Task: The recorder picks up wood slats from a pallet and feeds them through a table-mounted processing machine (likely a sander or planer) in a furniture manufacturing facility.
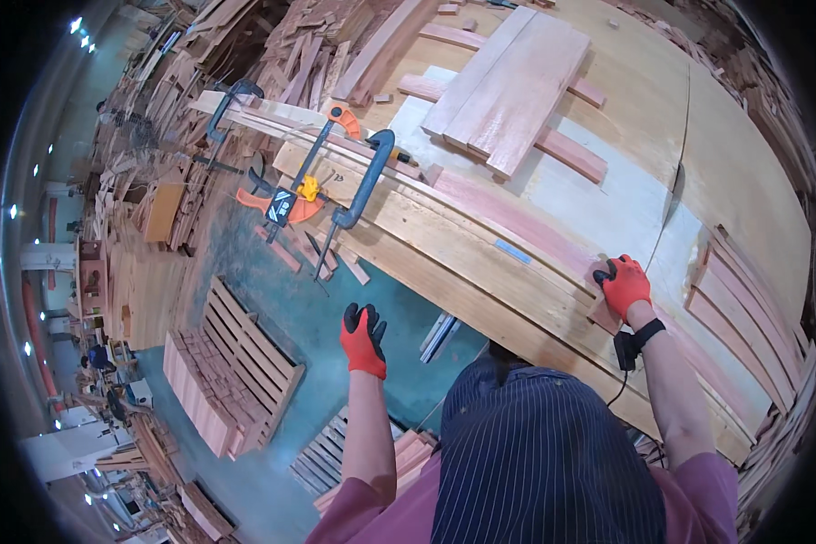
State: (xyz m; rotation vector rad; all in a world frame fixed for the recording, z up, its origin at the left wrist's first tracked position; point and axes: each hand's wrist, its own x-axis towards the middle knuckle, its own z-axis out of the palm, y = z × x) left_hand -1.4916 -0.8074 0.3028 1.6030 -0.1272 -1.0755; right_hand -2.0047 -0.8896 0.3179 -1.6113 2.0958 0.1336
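My right hand (625,288), in a red glove with dark fingertips, is curled over a small wooden block (600,315) at the bench's near edge. Part of the block is hidden under the palm. My left hand (363,343), gloved the same way, hangs over the floor away from the bench, its fingers loosely bent and apart, with nothing visible in them. Between my hands run long pale boards (426,238) along the bench edge. A blue G-clamp (368,181) and an orange-and-black bar clamp (310,168) grip them further left.
Wide reddish planks (517,86) lie across crosspieces on the bench's far side. Curved wooden strips (743,317) are at the right. Another blue clamp (231,104) grips the boards' far end. Below left, a slatted pallet (244,349) and stacked timber (199,390) stand on the green floor.
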